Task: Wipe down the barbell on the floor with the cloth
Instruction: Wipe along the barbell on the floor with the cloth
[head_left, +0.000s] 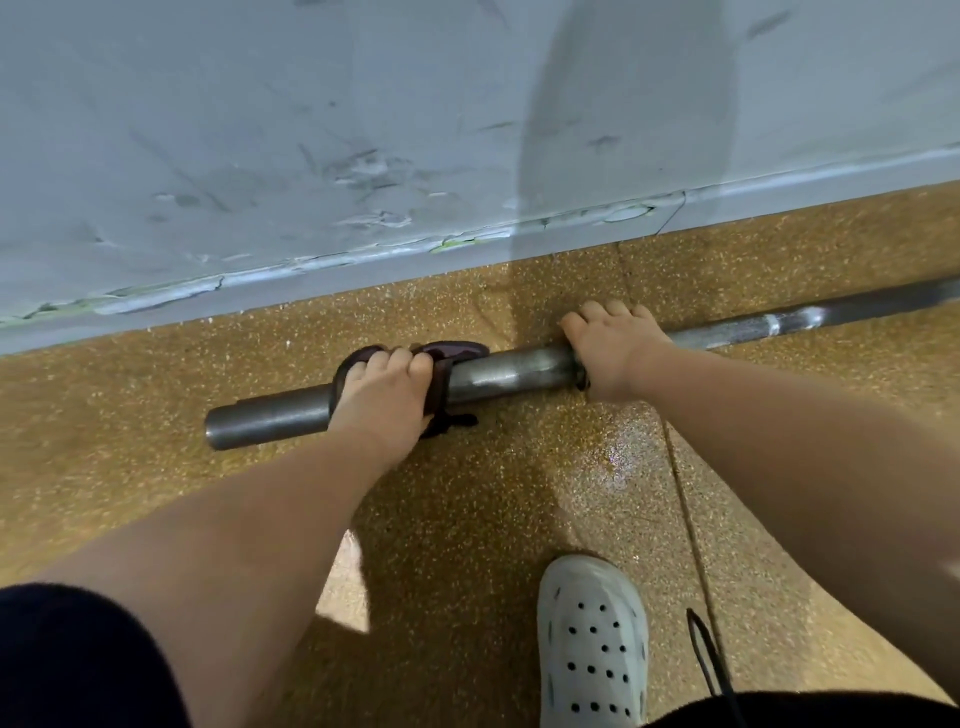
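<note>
A grey steel barbell lies on the speckled brown floor, parallel to the wall, its thick sleeve end at the left and the thinner shaft running off to the right. A dark maroon cloth is wrapped around the sleeve. My left hand is closed over the cloth and the sleeve together. My right hand presses down on the bar at the sleeve's collar, fingers curled over the far side.
A scuffed grey wall with a cracked base strip runs just behind the bar. My foot in a white perforated clog stands on the floor near me. A thin black cord dangles at the lower right.
</note>
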